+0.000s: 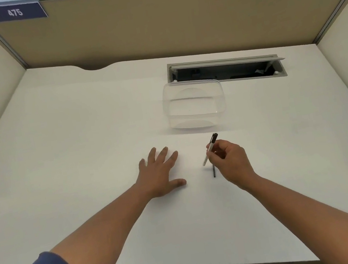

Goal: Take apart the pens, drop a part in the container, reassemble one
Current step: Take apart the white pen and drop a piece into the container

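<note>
Pen (210, 149), white with a black cap, sits tilted in the grip of the right hand (231, 159), its capped end pointing far and slightly right, its near end just above the counter (78, 148). A thin dark pen part (214, 171) lies on the counter just below that hand. The left hand (160, 173) rests flat, fingers spread, holding nothing. The clear container (195, 104) stands beyond, apart from both hands. Bare counter spreads left and near; a cable slot (227, 70) opens behind the container.

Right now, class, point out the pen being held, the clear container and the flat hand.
pen (211, 147), head view, white barrel.
clear container (196, 117), head view, near wall.
left hand (161, 176), head view, back of hand.
</note>
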Available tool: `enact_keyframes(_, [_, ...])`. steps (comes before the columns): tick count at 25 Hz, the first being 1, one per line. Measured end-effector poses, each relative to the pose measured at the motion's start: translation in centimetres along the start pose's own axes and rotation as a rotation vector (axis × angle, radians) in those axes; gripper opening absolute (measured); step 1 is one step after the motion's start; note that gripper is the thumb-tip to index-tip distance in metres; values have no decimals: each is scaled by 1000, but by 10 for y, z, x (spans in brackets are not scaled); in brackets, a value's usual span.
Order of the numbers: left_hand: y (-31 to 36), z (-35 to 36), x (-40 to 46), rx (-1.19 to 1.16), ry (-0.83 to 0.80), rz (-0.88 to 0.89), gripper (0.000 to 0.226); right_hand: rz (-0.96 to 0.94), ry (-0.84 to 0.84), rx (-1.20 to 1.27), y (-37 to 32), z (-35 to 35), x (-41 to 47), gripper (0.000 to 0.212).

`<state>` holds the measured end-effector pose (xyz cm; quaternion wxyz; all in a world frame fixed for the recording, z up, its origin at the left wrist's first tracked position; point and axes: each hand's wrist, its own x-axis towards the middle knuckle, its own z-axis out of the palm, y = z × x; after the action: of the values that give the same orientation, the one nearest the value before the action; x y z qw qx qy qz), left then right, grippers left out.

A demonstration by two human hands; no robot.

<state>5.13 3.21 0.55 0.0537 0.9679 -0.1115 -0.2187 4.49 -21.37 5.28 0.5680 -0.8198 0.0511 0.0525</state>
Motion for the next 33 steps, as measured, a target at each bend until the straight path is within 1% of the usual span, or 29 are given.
enact_keyframes(3, [-9, 13, 3, -3, 79, 41, 82, -31, 15, -18, 5, 1, -1, 15])
enact_keyframes(9, [-12, 36, 6, -37, 255, 77, 73, -62, -12, -42, 10, 4, 0, 12])
enact_keyframes(13, [-12, 41, 6, -38, 343, 83, 67, -125, 4, -81, 12, 7, 3, 8])
enact_keyframes(16, [-12, 41, 6, -46, 358, 84, 65, -112, 18, -151, 17, 10, 3, 6])
enact_keyframes(20, [-12, 40, 4, -45, 361, 81, 64, -138, 35, -136, 17, 9, 3, 8])
enact_keyframes(22, [-12, 40, 4, -41, 362, 80, 64, -113, 39, -122, 15, 9, 1, 11])
enact_keyframes(24, [-12, 40, 5, -36, 367, 80, 64, -126, 57, -108, 15, 9, 1, 15])
enact_keyframes(27, [-12, 40, 4, -42, 375, 83, 64, -103, 29, -180, 18, 10, 2, 8])
enact_keyframes(30, [-12, 40, 4, -37, 370, 79, 64, -121, 53, -177, 21, 9, 2, 10])
enact_keyframes(33, [-12, 40, 4, -37, 364, 78, 64, -118, 38, -248, 22, 9, 1, 6])
